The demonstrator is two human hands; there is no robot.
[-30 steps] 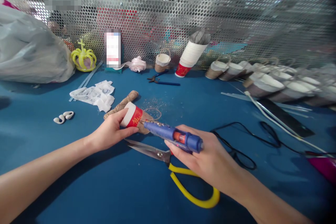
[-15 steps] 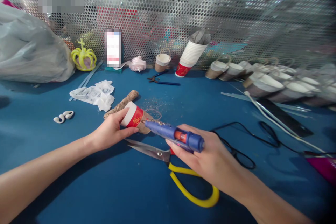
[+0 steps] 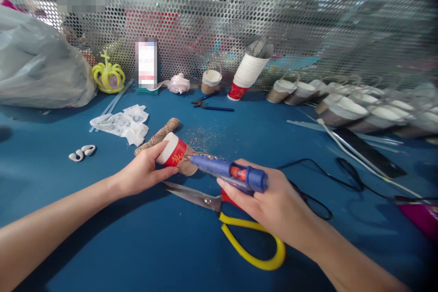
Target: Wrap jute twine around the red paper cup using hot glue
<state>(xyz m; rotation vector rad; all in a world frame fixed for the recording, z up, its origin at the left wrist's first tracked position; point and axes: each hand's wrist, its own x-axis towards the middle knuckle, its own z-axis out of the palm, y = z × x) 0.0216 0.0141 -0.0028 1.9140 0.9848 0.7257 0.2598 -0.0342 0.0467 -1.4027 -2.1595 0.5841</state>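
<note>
My left hand [image 3: 145, 171] is closed around a red and white paper cup [image 3: 174, 152], tilted on its side with its base end to the right. Brown twine covers the cup's lower part. In my right hand [image 3: 263, 200] is a blue hot glue gun [image 3: 219, 167], its nozzle at the twine-covered part; I cannot tell whether it touches. Below them lie large scissors [image 3: 207, 200] with yellow-coated handles, partly hidden by my right hand. Behind the cup rests a skein of brown twine [image 3: 164, 132].
Pliers [image 3: 212, 107], a leaning stack of paper cups [image 3: 249, 73] and many twine-wrapped baskets [image 3: 345, 112] stand toward the back. A black phone [image 3: 371, 153] and a black cord [image 3: 318, 164] lie right. Crumpled white material [image 3: 125, 123] and a plastic bag [image 3: 41, 64] are left.
The glue gun has shifted slightly right and rolled a little in my right hand. The cup in my left hand has turned slightly.
</note>
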